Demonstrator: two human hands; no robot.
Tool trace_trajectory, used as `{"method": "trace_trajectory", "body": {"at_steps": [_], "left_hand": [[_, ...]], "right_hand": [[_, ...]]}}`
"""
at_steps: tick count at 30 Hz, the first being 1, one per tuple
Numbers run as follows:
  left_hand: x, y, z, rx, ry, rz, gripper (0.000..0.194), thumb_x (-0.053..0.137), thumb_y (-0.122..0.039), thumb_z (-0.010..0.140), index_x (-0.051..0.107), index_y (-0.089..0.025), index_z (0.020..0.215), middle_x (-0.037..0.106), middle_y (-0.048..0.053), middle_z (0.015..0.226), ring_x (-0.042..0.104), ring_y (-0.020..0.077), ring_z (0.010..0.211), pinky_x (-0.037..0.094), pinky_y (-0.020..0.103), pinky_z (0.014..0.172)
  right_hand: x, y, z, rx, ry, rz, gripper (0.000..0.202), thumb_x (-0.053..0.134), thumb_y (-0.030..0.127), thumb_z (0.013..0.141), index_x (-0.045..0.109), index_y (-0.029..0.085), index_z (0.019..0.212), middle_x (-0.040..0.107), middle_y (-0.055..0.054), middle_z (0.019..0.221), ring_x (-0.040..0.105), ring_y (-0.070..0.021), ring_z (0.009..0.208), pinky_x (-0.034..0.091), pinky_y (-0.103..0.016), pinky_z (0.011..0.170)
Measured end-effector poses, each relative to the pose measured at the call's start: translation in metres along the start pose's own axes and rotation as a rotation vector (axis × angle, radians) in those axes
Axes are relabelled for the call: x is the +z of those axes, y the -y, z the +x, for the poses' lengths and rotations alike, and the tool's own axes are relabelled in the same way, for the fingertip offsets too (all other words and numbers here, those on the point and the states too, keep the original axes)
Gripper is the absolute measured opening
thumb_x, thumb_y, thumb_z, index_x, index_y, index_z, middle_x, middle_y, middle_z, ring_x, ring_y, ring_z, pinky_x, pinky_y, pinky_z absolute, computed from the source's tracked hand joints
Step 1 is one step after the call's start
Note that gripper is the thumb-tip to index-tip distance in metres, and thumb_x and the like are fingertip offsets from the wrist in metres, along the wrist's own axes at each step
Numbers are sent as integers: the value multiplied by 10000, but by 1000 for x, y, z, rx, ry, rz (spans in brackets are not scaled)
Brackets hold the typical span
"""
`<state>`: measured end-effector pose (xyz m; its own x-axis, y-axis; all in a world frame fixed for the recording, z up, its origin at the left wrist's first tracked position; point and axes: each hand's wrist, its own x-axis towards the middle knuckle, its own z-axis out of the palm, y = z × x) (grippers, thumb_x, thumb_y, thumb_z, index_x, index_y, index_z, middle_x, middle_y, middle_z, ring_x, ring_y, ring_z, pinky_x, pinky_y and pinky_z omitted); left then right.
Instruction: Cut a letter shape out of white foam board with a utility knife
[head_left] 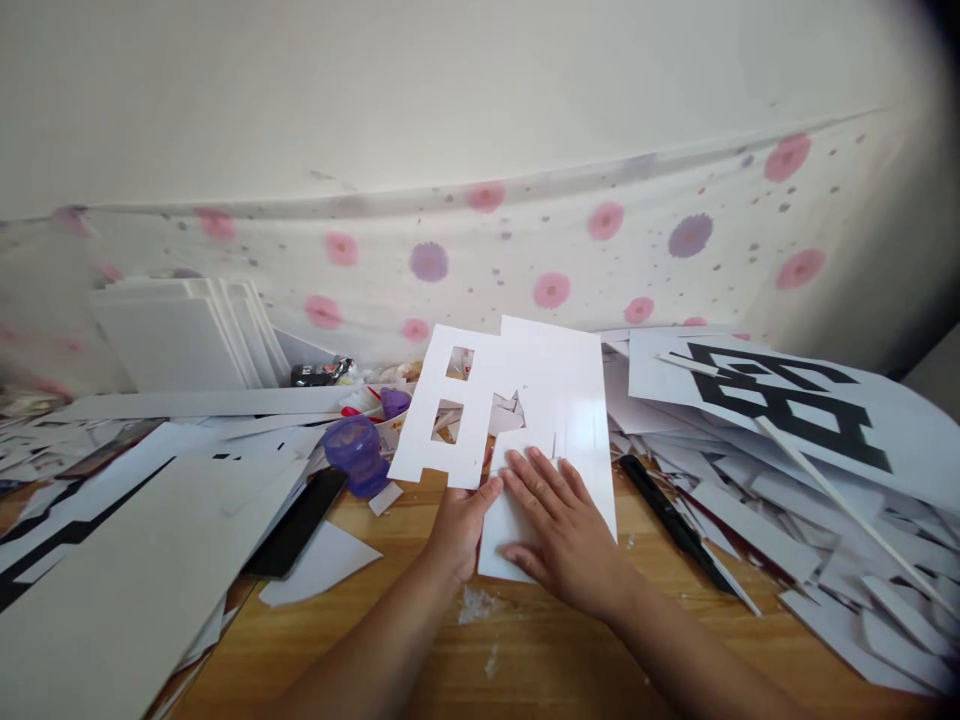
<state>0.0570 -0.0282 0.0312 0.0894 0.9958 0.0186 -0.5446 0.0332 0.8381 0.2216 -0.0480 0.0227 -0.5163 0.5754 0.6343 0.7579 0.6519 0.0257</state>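
Observation:
A white foam board cut-out [469,440] with rectangular window holes stands tilted in front of me. My left hand [461,530] grips its lower edge, thumb on the near face and the other fingers mostly hidden. My right hand [559,525] lies flat on a larger white board [577,390], its fingers stretched out and pointing up and left. The two boards overlap or touch; where one ends I cannot tell exactly. Right of the boards, a black utility knife [675,525] with its blade out rests on the wooden table [420,640].
On the left lie a black phone [300,525], a purple cup-like container [355,450] and large white sheets [150,560]. White offcuts [832,520] are heaped on the right beneath a black-printed sheet [787,400]. Thick white boards [172,330] lean against the back wall.

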Motion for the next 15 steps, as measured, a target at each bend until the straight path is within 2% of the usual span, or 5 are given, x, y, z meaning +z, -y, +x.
{"method": "trace_trajectory", "body": {"at_steps": [2, 5, 7, 10, 15], "left_hand": [[3, -2, -3, 7, -20, 27, 520, 796, -322, 691, 620, -196, 1164, 679, 102, 1171, 628, 282, 1093, 463, 418, 973], [4, 1, -9, 43, -87, 105, 514, 788, -400, 682, 630, -177, 1117, 715, 104, 1055, 662, 287, 1008, 500, 417, 905], [5, 5, -15, 50, -113, 161, 528, 763, -459, 693, 630, -167, 1112, 721, 110, 1022, 669, 289, 984, 509, 420, 878], [3, 7, -28, 26, -79, 292, 552, 713, -541, 714, 657, -127, 1074, 719, 150, 1003, 672, 304, 969, 509, 434, 869], [-23, -12, -62, 20, -26, 695, 494, 790, -422, 617, 712, -180, 1042, 690, 129, 1139, 617, 300, 1099, 458, 404, 967]], "right_hand": [[-7, -9, -13, 111, -106, 61, 700, 580, 403, 874, 302, 235, 1494, 316, -92, 1550, 224, -337, 1435, 215, -578, 1131], [-12, -24, -36, 531, -341, 307, 688, 655, 373, 824, 387, 278, 1451, 385, -129, 1505, 387, -373, 1350, 323, -599, 1068], [-14, -30, -49, 825, -267, 771, 745, 655, 427, 815, 342, 263, 1471, 548, -161, 1364, 585, -361, 1160, 494, -556, 903], [-20, -31, -65, 1130, -121, 1383, 822, 690, 433, 781, 302, 262, 1484, 719, -117, 1083, 715, -296, 842, 582, -440, 687], [-31, -43, -88, 1343, -289, 1426, 786, 786, 377, 665, 481, 299, 1385, 730, -68, 1075, 711, -213, 686, 574, -299, 547]]}}
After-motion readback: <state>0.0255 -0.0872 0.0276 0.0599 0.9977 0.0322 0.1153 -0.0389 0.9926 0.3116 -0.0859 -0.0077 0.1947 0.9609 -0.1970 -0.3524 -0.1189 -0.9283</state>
